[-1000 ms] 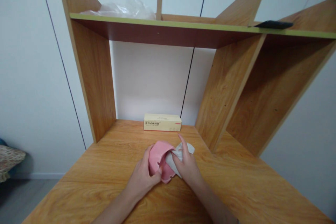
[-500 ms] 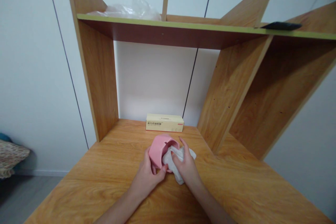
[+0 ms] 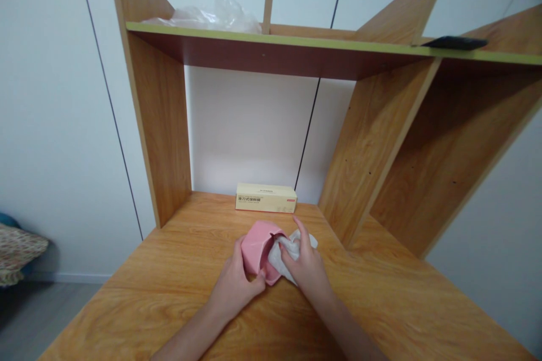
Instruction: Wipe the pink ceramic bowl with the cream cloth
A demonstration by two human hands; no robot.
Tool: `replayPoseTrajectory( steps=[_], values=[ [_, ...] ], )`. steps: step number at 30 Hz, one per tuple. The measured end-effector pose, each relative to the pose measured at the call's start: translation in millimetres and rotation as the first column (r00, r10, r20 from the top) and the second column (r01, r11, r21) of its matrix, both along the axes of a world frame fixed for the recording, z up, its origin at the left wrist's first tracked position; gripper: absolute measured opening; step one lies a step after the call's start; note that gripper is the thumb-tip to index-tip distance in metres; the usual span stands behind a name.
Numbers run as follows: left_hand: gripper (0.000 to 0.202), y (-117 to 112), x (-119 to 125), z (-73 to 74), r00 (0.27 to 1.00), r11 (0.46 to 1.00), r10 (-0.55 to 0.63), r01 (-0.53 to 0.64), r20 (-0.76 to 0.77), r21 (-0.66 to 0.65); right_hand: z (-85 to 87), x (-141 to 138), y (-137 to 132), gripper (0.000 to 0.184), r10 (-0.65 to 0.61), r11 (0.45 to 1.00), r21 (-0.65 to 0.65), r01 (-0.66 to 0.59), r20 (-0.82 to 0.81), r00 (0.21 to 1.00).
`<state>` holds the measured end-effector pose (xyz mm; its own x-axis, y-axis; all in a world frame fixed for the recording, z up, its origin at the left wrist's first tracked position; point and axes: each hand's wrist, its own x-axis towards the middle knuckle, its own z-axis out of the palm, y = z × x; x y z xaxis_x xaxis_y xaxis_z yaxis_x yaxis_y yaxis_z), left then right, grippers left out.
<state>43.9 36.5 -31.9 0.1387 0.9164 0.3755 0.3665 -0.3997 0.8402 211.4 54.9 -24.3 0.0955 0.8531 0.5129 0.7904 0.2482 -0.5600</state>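
A pink faceted container is tilted on its side above the desk, its opening turned to the right. My left hand grips it from the left, with the thumb at the lower rim. A white cloth or wipe is bunched in my right hand, at the mouth of the container. The thumb pinches the cloth while the index finger points up and away. Part of the cloth reaches into the opening; the fingers behind it are hidden.
A cream box with printed characters stands at the back of the wooden desk. On the upper shelf lie a clear plastic bag and a dark flat object. An upright wooden panel rises at right.
My right hand has drawn slightly right and up with the cloth, so more of the container's inside shows. The container has turned a little in my left hand.
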Motion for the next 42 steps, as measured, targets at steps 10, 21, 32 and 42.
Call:
replayPoseTrajectory(
  steps=[10, 21, 32, 42],
  values=[
    [0.060, -5.4, -5.5, 7.3, 0.972, 0.999, 0.032, -0.032, -0.231, 0.005, -2.5, 3.2, -0.2, 0.061, 0.035, 0.999, -0.034, -0.033, 0.061, 0.998],
    [0.068, -0.6, -9.2, 6.1, 0.994, 0.999, -0.041, 0.042, -0.099, 0.009, -9.4, -3.7, 0.3, 0.055, 0.131, 0.987, -0.054, -0.152, -0.282, 0.950],
    [0.062, 1.5, -0.1, -1.0, 0.996, 0.997, -0.051, 0.055, 0.072, -0.054, -12.2, -15.1, -0.6, 0.055, 0.109, 0.982, -0.092, -0.165, -0.440, 0.891],
    [0.055, 3.8, -6.3, 2.6, 1.000, 0.998, 0.029, -0.029, -0.012, -0.058, -3.3, -4.3, -0.7, 0.059, 0.089, 0.992, -0.075, -0.100, -0.141, 0.986]
  ],
)
